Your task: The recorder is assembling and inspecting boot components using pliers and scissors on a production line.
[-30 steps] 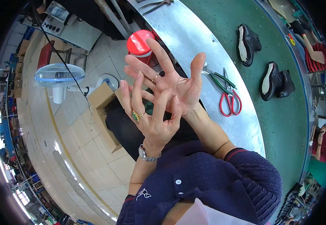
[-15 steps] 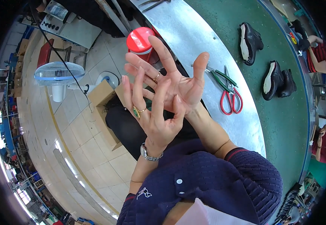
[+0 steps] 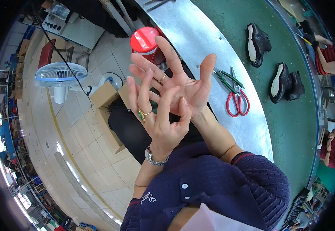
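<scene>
Fan (image 3: 61,73), pale with a blue rim, showed at the left against the tiled floor (image 3: 98,134), and a cardboard box (image 3: 102,98) sat to its right, near the person's dark-clad legs (image 3: 126,133). Next came a red-lidded container (image 3: 144,40), just outside the left edge of the silver table (image 3: 198,34). Left of that same edge, above the legs, the left hand (image 3: 167,131) reached up with its back toward the view, a green-stoned ring (image 3: 141,114) on one finger and a watch (image 3: 149,155) at the wrist. Its grip was apart: thumb and forefinger tips stood near each other against the palm of the right hand (image 3: 188,90), and anything tiny between them was too small to tell. The right hand, palm toward the view, had its fingers spread, its grip apart and holding nothing visible. For such fine fingertip contact, a steady, well-spread palm seemed best, with the left wrist settled, the touch light and the nails angled off the skin. Farther right, red-handled scissors (image 3: 229,106) and green-handled cutters (image 3: 224,81) lay overlapping between the table's left and right edges; beyond the curved right edge, black shoes (image 3: 260,46) lay on a green surface (image 3: 294,142).
</scene>
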`<action>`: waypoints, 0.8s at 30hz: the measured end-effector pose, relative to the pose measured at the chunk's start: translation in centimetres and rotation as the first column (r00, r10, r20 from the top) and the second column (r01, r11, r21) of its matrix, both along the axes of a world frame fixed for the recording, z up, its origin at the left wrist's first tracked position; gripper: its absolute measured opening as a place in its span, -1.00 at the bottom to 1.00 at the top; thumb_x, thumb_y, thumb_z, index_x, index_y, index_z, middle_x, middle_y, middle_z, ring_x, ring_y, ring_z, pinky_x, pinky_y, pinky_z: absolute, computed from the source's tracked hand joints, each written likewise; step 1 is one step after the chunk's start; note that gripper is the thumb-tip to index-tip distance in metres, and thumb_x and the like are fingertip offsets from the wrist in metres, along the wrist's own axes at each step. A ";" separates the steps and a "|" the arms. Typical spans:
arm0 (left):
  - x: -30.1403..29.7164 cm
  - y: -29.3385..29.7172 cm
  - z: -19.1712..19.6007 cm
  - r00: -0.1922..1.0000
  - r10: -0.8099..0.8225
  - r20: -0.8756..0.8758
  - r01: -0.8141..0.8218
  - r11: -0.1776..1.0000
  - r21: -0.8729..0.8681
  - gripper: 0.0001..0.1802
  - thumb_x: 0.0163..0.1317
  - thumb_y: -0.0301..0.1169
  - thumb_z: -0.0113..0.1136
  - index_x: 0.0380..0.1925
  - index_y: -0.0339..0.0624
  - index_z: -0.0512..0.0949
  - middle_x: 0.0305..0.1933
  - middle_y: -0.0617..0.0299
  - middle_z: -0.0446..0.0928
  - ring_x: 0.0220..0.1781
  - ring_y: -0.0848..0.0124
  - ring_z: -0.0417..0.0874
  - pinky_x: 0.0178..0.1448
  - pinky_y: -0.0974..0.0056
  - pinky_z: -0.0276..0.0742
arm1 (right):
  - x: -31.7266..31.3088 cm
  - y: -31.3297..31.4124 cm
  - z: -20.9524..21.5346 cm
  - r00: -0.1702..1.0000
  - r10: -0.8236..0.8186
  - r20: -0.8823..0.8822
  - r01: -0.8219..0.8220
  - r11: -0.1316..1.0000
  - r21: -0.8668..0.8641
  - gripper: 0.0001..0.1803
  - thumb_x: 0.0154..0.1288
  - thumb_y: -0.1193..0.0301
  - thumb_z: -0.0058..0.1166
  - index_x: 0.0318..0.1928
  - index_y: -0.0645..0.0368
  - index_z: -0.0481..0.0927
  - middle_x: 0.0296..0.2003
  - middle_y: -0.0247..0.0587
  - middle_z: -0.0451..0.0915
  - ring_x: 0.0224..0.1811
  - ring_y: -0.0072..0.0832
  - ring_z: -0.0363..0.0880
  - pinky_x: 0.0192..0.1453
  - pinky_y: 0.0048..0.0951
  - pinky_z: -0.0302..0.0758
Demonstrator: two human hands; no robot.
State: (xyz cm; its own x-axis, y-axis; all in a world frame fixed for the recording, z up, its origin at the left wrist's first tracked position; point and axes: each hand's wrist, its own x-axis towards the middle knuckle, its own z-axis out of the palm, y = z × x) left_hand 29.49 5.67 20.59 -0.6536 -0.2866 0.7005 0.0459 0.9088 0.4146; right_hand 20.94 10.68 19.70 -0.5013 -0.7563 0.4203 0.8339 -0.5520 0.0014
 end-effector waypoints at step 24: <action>-0.6 -0.1 2.2 0.968 0.227 0.110 -0.158 0.886 -0.435 -0.89 0.04 -0.51 0.35 -0.40 -0.17 0.62 0.01 0.16 0.61 0.32 0.04 0.44 0.39 -0.18 0.24 | 0.9 -0.9 -1.6 0.930 -0.197 -0.309 0.259 0.950 0.176 0.10 0.15 -0.54 -0.71 0.53 -0.13 -0.23 0.48 -0.13 -0.01 0.49 -0.29 0.07 0.55 -0.15 -0.09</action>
